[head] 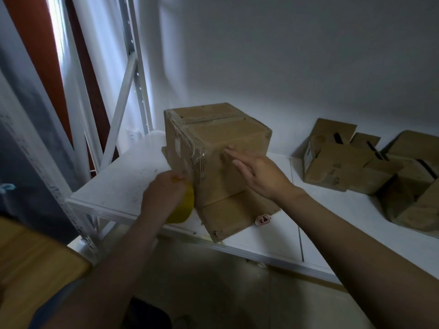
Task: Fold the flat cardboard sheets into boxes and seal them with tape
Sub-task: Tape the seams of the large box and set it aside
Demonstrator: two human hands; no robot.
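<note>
Sealing step, I judge: left hand (164, 188) is gripping the yellow tape roll (184, 210), fingers curled round it, at the near lower corner of the box (228, 136). Right hand (259, 172), fingers straight, is lying flat on the box's near face. Box is sitting on the white shelf (114, 186). Next move likely calls for steadying the box while running tape along the seam. Other boxes (344, 167) are lying right of the box, well apart.

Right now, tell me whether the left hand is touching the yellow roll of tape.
Touching. The head view shows the left hand curled over the yellow roll of tape, beside the taped edge of the brown cardboard box.
</note>
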